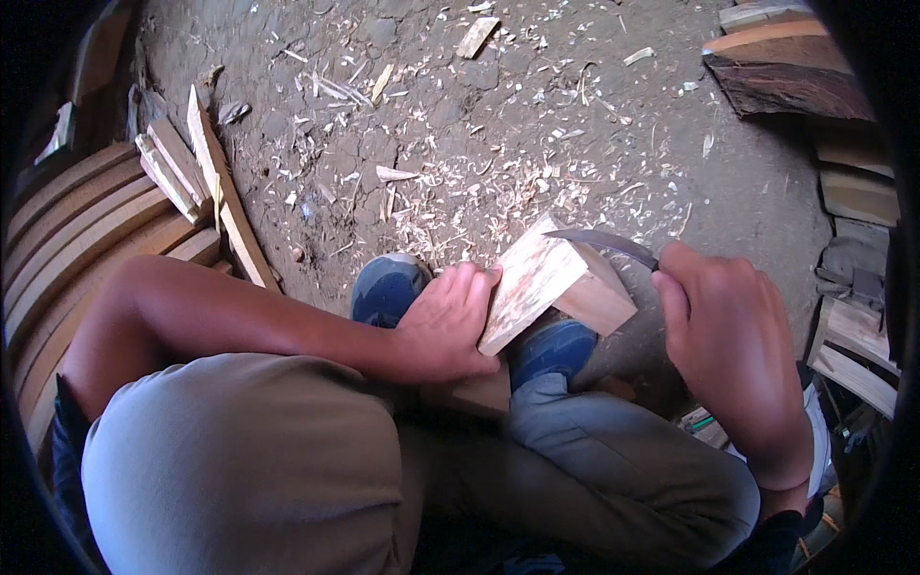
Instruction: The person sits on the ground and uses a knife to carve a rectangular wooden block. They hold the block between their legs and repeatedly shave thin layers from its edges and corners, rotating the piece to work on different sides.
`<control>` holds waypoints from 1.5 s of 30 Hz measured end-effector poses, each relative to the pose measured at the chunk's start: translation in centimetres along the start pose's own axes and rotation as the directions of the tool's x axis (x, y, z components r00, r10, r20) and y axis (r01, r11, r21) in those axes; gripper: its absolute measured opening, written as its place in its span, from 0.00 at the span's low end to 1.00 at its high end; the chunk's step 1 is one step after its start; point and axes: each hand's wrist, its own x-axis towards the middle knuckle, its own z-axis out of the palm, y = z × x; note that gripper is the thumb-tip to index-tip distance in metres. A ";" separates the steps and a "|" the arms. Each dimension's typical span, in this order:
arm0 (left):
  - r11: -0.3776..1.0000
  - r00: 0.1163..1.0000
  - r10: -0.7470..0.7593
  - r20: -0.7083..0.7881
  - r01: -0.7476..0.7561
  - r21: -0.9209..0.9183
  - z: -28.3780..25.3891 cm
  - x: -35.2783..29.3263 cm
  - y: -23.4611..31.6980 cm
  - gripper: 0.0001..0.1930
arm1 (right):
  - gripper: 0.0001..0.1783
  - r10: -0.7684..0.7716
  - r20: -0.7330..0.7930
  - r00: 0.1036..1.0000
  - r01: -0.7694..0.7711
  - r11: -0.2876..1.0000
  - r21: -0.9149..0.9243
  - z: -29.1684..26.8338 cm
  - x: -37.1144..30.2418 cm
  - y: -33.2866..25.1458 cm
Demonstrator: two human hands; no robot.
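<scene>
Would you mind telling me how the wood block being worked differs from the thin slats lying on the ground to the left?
The wood block is thick and wedge-shaped; the slats are thin and long. The block is propped up between the shoes, steadied by the left hand, with the curved blade in the right hand at its top edge; the slats lie loose and untouched. Both are pale, bare wood.

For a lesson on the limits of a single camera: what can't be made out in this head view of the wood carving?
- Blade handle: hidden inside the right hand.
- Wood block, lower end: covered by the left hand and the knees.
- Curved blade: its edge is too thin to judge.
- Planks at left: cut off by the dark rim.
</scene>
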 end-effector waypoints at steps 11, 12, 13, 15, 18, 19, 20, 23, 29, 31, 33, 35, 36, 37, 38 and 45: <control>0.948 0.998 -0.065 -0.025 0.053 -0.314 1.9 0.3 -0.1 0.44 | 0.04 -0.122 -0.098 0.988 0.107 0.983 -0.148 2.8 -0.4 -1.3; 0.938 0.997 -0.078 -0.031 0.063 -0.342 2.0 0.3 -0.1 0.43 | 0.04 -0.115 -0.066 0.991 0.106 0.986 -0.126 3.5 0.6 -1.1; 0.927 0.995 -0.088 -0.035 0.069 -0.368 2.0 0.3 -0.1 0.42 | 0.06 -0.106 -0.033 0.994 0.102 0.989 -0.105 3.9 1.2 -0.9; 0.934 0.996 -0.062 -0.070 0.033 -0.356 2.5 0.5 -0.2 0.41 | 0.05 -0.109 -0.127 0.986 0.092 0.987 -0.134 2.0 0.6 -1.0; 0.930 0.993 -0.085 -0.078 0.051 -0.364 2.7 0.0 -0.2 0.41 | 0.08 -0.095 -0.135 0.986 0.071 0.983 -0.170 0.1 0.2 -2.0; 0.928 0.994 -0.085 -0.067 0.055 -0.368 2.6 0.1 -0.1 0.40 | 0.09 -0.068 -0.118 0.991 0.046 0.982 -0.184 -0.3 0.1 -2.3; 0.929 0.994 -0.084 -0.076 0.050 -0.367 2.6 0.1 -0.1 0.40 | 0.09 -0.069 -0.112 0.991 0.047 0.980 -0.191 -0.5 0.1 -2.6; 0.926 0.991 -0.094 -0.093 0.053 -0.373 2.8 0.0 -0.2 0.41 | 0.09 -0.041 -0.094 0.995 0.022 0.981 -0.193 -0.7 0.0 -3.4; 0.915 0.989 -0.119 -0.088 0.075 -0.396 2.8 -0.3 -0.3 0.41 | 0.09 0.010 -0.064 0.998 -0.023 0.980 -0.198 -0.4 -0.2 -3.6; 0.924 0.995 -0.022 -0.095 -0.016 -0.381 2.8 0.7 -0.2 0.41 | 0.10 0.148 -0.057 0.987 -0.157 0.964 -0.213 -1.6 -2.4 -3.8; 0.931 0.994 -0.038 -0.099 0.000 -0.365 2.8 0.6 -0.3 0.40 | 0.09 0.021 -0.112 0.993 -0.051 0.962 -0.267 0.4 -1.7 -3.4; 0.920 0.982 -0.147 -0.118 0.091 -0.381 3.1 -0.7 -0.5 0.40 | 0.09 -0.097 -0.082 0.992 0.073 0.965 -0.251 1.3 -0.2 -3.1; 0.921 0.985 -0.124 -0.118 0.070 -0.384 3.1 -0.5 -0.4 0.39 | 0.09 -0.036 -0.052 0.998 0.022 0.972 -0.235 0.3 -1.0 -3.4; 0.920 0.988 -0.105 -0.117 0.052 -0.388 3.0 -0.2 -0.3 0.38 | 0.09 0.022 -0.021 1.000 -0.026 0.975 -0.220 -0.4 -1.6 -3.7; 0.922 0.990 -0.096 -0.101 0.050 -0.384 2.8 0.1 -0.3 0.38 | 0.09 0.047 -0.032 0.998 -0.053 0.966 -0.252 -0.8 -2.1 -3.8; 0.921 0.987 -0.161 -0.008 0.147 -0.361 2.2 0.3 0.0 0.36 | 0.09 0.059 -0.024 0.998 -0.064 0.951 -0.304 -1.4 -3.5 -4.2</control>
